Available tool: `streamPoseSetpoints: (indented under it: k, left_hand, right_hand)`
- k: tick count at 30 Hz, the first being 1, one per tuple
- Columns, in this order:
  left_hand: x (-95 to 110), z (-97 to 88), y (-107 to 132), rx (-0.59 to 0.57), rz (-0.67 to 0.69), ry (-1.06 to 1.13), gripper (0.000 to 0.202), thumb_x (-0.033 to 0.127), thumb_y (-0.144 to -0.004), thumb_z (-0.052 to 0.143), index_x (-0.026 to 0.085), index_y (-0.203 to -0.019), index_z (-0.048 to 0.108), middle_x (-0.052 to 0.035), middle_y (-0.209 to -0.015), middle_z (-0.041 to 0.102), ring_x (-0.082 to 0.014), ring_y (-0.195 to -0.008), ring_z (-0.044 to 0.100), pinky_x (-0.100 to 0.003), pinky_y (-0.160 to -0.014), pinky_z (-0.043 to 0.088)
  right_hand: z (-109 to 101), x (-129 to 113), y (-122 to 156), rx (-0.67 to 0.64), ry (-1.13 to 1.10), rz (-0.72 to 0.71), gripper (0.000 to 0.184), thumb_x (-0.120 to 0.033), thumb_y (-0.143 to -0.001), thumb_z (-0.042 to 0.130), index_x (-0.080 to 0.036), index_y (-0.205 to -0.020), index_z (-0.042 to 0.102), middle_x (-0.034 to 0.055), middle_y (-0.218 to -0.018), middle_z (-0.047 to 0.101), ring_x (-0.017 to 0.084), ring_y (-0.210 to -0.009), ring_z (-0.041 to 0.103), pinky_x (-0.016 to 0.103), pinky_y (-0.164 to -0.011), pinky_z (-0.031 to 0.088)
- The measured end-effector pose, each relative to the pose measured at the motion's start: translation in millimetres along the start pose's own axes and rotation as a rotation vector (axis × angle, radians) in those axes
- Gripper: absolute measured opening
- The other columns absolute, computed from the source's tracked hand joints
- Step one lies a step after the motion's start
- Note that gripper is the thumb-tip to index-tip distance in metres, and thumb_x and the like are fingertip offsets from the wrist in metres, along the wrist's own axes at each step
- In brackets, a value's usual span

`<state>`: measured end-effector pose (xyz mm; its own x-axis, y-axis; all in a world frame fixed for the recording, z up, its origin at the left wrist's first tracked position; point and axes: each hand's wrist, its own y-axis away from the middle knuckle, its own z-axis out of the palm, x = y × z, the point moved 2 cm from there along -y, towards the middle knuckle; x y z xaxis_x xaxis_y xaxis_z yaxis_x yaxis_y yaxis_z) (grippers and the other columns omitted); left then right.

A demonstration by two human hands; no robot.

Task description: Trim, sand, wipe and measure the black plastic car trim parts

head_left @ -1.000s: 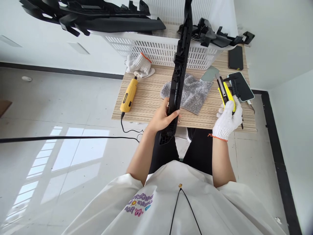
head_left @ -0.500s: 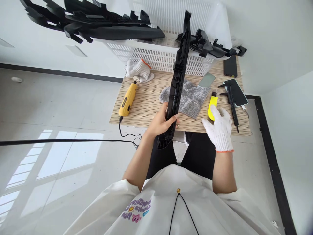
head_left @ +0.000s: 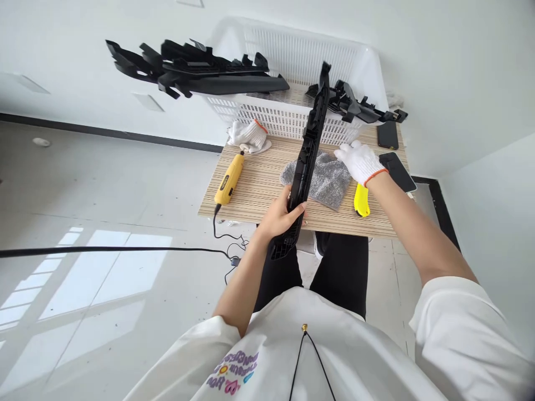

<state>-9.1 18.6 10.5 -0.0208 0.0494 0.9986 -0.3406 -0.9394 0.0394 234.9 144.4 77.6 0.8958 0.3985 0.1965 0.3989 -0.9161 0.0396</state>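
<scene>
My left hand [head_left: 281, 218] is bare and grips a long black plastic trim piece [head_left: 308, 149] near its lower end. The ribbed inner side faces up, and the piece slants away over the table. In a white knit glove with an orange cuff, my right hand [head_left: 358, 161] is low over the table at the far edge of the grey cloth [head_left: 330, 181]. Its fingers are drawn together and point down; whatever is under them is hidden. A yellow utility knife [head_left: 361, 200] lies just below that hand, partly covered by the wrist.
A white plastic basket [head_left: 267, 114] at the back carries black trim pieces [head_left: 221, 83] overhanging its rim. A yellow rotary tool [head_left: 229, 179] with a cord and a white glove [head_left: 249, 135] lie left. Two phones [head_left: 388, 135] lie right. The forearm hides the caliper's lower part.
My right hand has moved from beside the knife up and left to the cloth's far edge, covering the green-grey sheet there. My left hand still holds the trim piece. The view has shifted slightly.
</scene>
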Motion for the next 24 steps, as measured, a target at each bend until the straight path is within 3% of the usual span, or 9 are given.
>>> streamPoseSetpoints:
  k: [2,6,13,15,18,20,24]
  left_hand:
    - [2,0.4,1,0.001,-0.02,-0.003,0.041,0.049,-0.092,0.069,0.024,-0.114,0.045,0.0009,-0.076,0.073,-0.022,-0.057,0.072,-0.033,-0.053,0.06]
    - [3,0.1,1,-0.002,-0.024,0.0,0.041,0.05,-0.092,0.069,0.024,-0.112,0.045,0.0013,-0.075,0.072,-0.0212,-0.057,0.072,-0.032,-0.053,0.06]
    - [-1,-2.3,-3,-0.025,-0.053,0.068,0.044,0.052,-0.091,0.071,0.025,-0.11,0.042,0.0002,-0.074,0.072,-0.0215,-0.055,0.07,-0.032,-0.049,0.06]
    - [0,-2.2,-3,-0.026,-0.062,0.069,0.043,0.052,-0.091,0.071,0.026,-0.11,0.043,0.0001,-0.074,0.072,-0.0222,-0.056,0.071,-0.033,-0.05,0.06]
    - [3,-1.5,-1,-0.021,-0.072,0.059,0.043,0.054,-0.091,0.071,0.026,-0.107,0.043,0.0002,-0.074,0.072,-0.0234,-0.057,0.071,-0.034,-0.051,0.06]
    - [5,-1.0,0,-0.017,-0.076,0.052,0.043,0.057,-0.092,0.068,0.026,-0.108,0.043,0.0007,-0.073,0.071,-0.0226,-0.056,0.07,-0.033,-0.049,0.058]
    - [8,-0.8,1,-0.022,-0.069,0.073,0.044,0.064,-0.096,0.057,0.026,-0.113,0.042,0.0013,-0.068,0.068,-0.02,-0.051,0.064,-0.029,-0.045,0.052]
  right_hand:
    - [-3,1,7,-0.008,0.053,0.022,0.037,-0.015,-0.102,0.037,-0.015,-0.125,0.066,0.016,-0.125,0.063,0.029,-0.113,0.052,0.038,-0.082,0.039]
    - [-17,8,25,0.098,0.089,0.097,0.036,-0.019,-0.1,0.039,-0.015,-0.127,0.063,0.0147,-0.13,0.062,0.03,-0.111,0.053,0.038,-0.081,0.041]
    - [-6,11,24,0.057,0.059,0.137,0.053,-0.018,-0.095,0.044,-0.021,-0.148,0.051,0.014,-0.122,0.065,0.024,-0.089,0.062,0.035,-0.071,0.04]
    - [-5,9,20,0.029,0.082,0.136,0.049,-0.022,-0.096,0.047,-0.024,-0.145,0.056,0.0144,-0.116,0.066,0.025,-0.086,0.063,0.035,-0.068,0.038]
    - [-14,5,23,0.011,0.09,0.155,0.034,-0.027,-0.098,0.048,-0.022,-0.122,0.072,0.0151,-0.111,0.066,0.026,-0.086,0.064,0.034,-0.066,0.038]
    - [-26,1,33,0.108,0.044,0.22,0.034,-0.029,-0.099,0.048,-0.021,-0.12,0.073,0.0149,-0.113,0.065,0.025,-0.085,0.065,0.033,-0.066,0.041]
    - [-49,-19,63,0.338,-0.228,0.325,0.044,-0.045,-0.099,0.055,-0.027,-0.137,0.067,0.012,-0.114,0.069,0.023,-0.082,0.068,0.034,-0.069,0.049]
